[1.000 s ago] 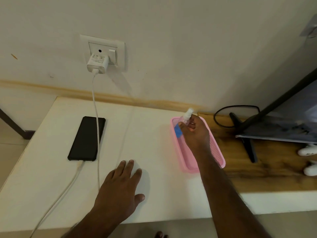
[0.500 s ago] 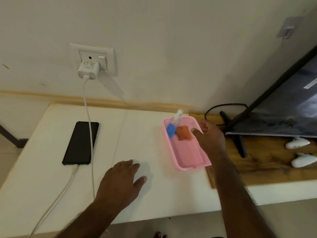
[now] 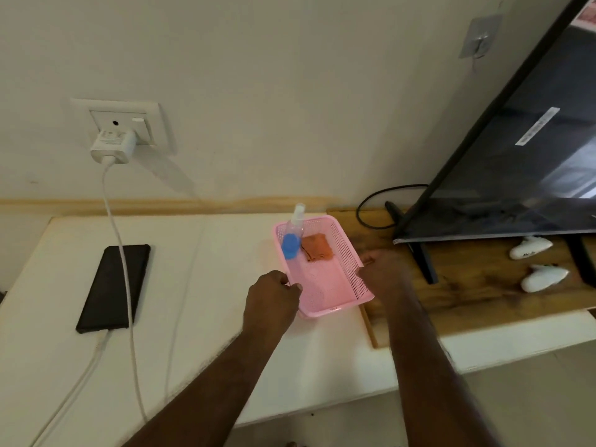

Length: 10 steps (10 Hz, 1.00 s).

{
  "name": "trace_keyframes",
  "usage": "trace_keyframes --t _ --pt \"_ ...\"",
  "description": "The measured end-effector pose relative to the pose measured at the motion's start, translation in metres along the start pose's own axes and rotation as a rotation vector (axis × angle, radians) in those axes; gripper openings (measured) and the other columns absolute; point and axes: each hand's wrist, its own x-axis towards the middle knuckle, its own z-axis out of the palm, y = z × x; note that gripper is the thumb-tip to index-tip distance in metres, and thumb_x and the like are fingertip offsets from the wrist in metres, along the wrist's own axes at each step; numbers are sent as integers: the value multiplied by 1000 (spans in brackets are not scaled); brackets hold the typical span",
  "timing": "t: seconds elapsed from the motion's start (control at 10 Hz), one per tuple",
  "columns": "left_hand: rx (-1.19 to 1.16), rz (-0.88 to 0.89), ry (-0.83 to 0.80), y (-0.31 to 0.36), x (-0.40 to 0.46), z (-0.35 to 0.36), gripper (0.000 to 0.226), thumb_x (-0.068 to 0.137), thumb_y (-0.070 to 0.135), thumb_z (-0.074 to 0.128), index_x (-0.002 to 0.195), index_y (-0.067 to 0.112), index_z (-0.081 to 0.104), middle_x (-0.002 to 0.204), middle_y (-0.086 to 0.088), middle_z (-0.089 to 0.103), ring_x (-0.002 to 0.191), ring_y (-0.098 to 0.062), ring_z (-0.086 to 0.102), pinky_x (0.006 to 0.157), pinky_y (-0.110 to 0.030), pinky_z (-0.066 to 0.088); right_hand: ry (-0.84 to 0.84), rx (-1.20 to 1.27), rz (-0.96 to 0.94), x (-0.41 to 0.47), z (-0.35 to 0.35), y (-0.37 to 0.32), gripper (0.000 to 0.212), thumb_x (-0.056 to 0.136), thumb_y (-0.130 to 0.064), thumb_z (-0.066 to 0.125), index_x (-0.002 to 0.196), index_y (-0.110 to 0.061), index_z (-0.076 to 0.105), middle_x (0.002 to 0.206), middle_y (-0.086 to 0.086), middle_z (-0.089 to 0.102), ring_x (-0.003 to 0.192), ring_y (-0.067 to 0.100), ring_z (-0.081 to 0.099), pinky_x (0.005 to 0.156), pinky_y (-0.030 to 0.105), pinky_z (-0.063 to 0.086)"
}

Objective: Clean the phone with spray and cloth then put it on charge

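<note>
Both hands hold the pink basket (image 3: 350,269) on the white counter (image 3: 206,304), the left hand (image 3: 274,296) in a clenched grip on its left rim, the right hand (image 3: 383,272) blurred at its right rim, grip unclear; inside lie the spray bottle (image 3: 292,238) and orange cloth (image 3: 317,248), while the phone (image 3: 113,287) lies well left of the basket with the charger cable (image 3: 124,269) draped over it.

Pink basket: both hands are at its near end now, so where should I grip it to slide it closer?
Grip the pink basket by its two long rims near the front corners, left hand from the left and right hand from the right. It is long and shallow, and the spray bottle and orange cloth weight its far end, so keep it level.
</note>
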Motion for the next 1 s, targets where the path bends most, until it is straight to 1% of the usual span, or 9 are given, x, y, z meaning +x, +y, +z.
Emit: trace_keyframes --t 0.2,0.3,0.4,0.5,0.6,0.7,0.8,0.9,1.0 --pt "44 45 67 16 29 -3 17 92 26 61 95 10 69 86 -8 74 80 -29 71 81 -43 58 115 204 10 12 11 -5 21 94 -22 62 114 -23 70 112 1 73 76 13 67 50 22 53" --pt "58 75 92 22 44 -5 19 92 25 60 97 9 69 89 -10 74 82 -32 71 81 -43 58 191 288 -1 17 18 -10 26 96 -22 61 120 -22 69 114 2 73 85 18 71 56 25 57" --pt "66 91 112 27 56 -7 21 93 25 58 102 10 70 93 -11 75 84 -32 71 83 -43 58 250 334 -13 22 22 -16 25 96 -20 62 120 -21 69 115 2 73 91 21 72 58 23 57" --pt "71 103 126 30 64 -7 19 93 25 58 98 10 70 91 -10 74 84 -33 71 82 -43 58 286 367 -20 27 24 -20 25 97 -22 62 121 -21 69 117 1 72 94 21 73 69 31 62" --pt "76 111 128 31 69 -8 19 93 25 58 98 11 70 92 -11 74 86 -34 71 82 -43 57 291 373 -18 31 24 -22 26 97 -23 62 122 -20 69 117 2 72 96 21 72 73 35 62" --pt "89 126 135 30 73 -7 21 94 25 58 103 10 70 94 -12 74 88 -34 70 82 -42 57 309 388 -28 33 26 -23 26 97 -23 63 122 -19 69 116 2 73 96 21 72 73 33 61" --pt "113 134 136 28 76 -7 21 94 26 57 102 10 69 93 -12 74 87 -33 69 81 -41 57 311 392 -42 33 26 -24 24 97 -23 63 120 -20 69 115 1 73 93 20 72 68 28 60" --pt "96 140 131 26 78 -6 24 95 27 57 106 10 69 96 -11 74 89 -33 70 83 -42 56 309 432 -44 33 27 -23 26 96 -24 63 122 -19 68 116 2 72 94 19 72 68 27 60" --pt "121 127 156 23 77 -8 29 97 34 55 89 7 63 90 -12 73 87 -33 69 81 -43 56 317 454 -20 30 26 -25 29 95 -29 65 123 -18 67 115 0 72 87 15 69 59 19 52"
